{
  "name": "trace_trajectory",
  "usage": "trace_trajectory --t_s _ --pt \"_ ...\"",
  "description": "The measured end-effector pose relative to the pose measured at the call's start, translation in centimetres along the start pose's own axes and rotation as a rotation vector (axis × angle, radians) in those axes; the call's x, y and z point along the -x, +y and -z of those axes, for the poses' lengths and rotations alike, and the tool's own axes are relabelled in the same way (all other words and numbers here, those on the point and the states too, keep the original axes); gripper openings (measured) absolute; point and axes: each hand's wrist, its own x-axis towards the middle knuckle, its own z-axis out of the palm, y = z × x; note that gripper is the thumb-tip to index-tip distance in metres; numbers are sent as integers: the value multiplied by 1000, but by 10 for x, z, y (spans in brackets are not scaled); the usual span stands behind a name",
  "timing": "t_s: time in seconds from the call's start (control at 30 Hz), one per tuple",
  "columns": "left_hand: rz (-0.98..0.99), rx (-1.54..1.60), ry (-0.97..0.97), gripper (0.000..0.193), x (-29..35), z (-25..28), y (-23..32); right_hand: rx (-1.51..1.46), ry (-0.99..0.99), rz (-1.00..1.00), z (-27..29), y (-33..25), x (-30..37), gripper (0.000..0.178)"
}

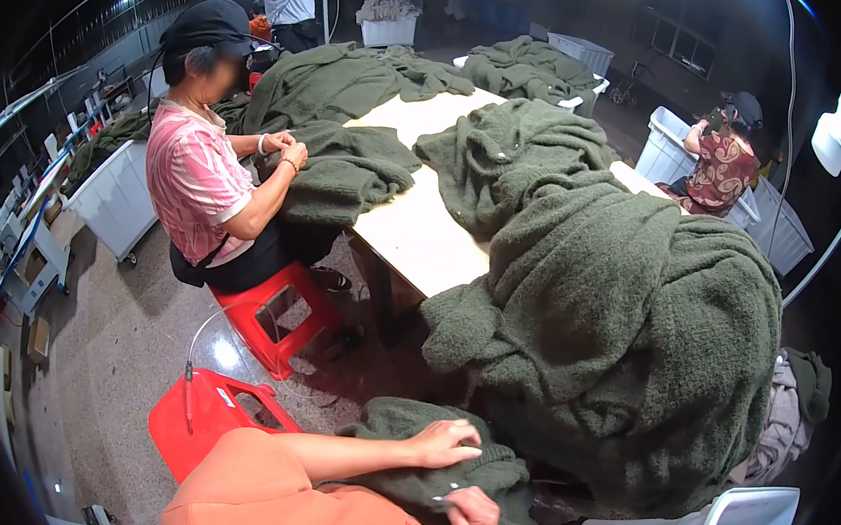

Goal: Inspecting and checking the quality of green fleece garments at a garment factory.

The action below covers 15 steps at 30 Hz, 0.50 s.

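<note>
- Hands, 2: left hand (447,445) and right hand (474,522), both at the garment.
- Left fingers: parted and bent over the garment; no pinch was visible.
- Right fingers: closed on 1 small tool (440,499), kind too small to tell.
- Garment (506,498), 1, green knit: bunched below the tabletop, beneath the hands.
- Tabletop (412,242), 1: carried at least 3 green heaps (585,274).
- Red stools (242,304): 2, left of the heaps.
- White bins (118,197): at least 5, around the tabletop.
- Co-workers (199,159): at least 3.
</note>
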Motion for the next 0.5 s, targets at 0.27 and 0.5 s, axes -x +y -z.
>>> trace_trajectory --t_s 0.27,0.5 --pt "195 -713 -454 31 -6 -66 -44 -141 -375 -129 -15 11 2 15" --pt "-230 -330 335 14 -47 21 5 -93 -240 -117 -7 24 24 12"
